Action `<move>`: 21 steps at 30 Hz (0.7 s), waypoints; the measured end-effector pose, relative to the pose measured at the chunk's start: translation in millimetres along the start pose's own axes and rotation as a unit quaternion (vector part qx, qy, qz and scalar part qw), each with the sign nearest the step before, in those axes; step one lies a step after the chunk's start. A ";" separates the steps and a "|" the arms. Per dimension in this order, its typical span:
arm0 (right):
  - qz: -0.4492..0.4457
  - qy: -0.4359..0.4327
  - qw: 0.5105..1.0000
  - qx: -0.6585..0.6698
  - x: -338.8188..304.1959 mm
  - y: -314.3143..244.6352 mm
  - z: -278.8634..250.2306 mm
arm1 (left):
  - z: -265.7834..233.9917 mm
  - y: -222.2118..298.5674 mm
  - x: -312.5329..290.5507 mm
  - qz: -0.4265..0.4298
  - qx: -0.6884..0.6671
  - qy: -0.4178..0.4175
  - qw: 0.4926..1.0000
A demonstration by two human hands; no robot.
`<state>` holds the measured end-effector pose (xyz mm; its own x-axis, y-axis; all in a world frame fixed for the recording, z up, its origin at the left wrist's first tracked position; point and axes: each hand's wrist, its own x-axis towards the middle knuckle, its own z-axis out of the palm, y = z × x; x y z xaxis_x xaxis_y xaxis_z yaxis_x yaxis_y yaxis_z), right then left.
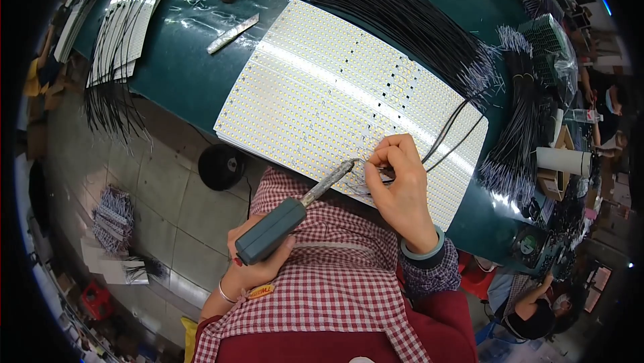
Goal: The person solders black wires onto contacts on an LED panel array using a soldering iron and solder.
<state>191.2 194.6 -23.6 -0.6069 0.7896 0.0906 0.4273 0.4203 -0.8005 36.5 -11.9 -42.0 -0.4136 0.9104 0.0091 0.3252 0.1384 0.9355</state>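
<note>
My left hand [263,266] is wrapped round the dark handle of a soldering iron [274,229]. Its crusted metal tip reaches up and right to the front part of a white LED board [295,81], close to my right fingertips. That board is the top one of a stack, dotted with rows of small yellowish LEDs. Over it, my right hand [406,192] is closed in a pinch on black wire [446,132], which loops out past the hand to the right. The wire ends and the exact joint lie partly hidden behind the fingers.
Behind the boards a thick bundle of black wires [402,11] lies on the green table [181,71]; another wire bundle [513,128] is at right. A silvery strip [233,34] and wired boards [131,21] lie left. A black bin [222,166] stands below. Another person [530,313] sits at lower right.
</note>
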 end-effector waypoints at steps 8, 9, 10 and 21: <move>-0.007 -0.001 1.000 -0.020 0.1 0.2 0.2 | -0.7 6.8 7.6 0.033 0.018 0.006 0.999; -0.003 0.000 1.000 -0.013 0.1 0.1 0.5 | -1.3 5.9 6.3 0.033 0.018 0.006 0.999; 0.001 0.001 1.000 -0.007 0.1 0.1 0.6 | -2.3 3.9 3.5 0.023 0.018 -0.003 1.000; 0.003 0.007 1.000 -0.006 0.2 -2.4 1.5 | -2.9 -3.0 -14.4 -0.109 -0.054 -0.015 0.993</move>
<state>189.1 193.0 -22.6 -0.5951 0.7980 0.0949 0.4379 0.4211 -0.7943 39.0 -26.5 -43.9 -0.4386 0.8748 -0.2060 0.1375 0.2918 0.9466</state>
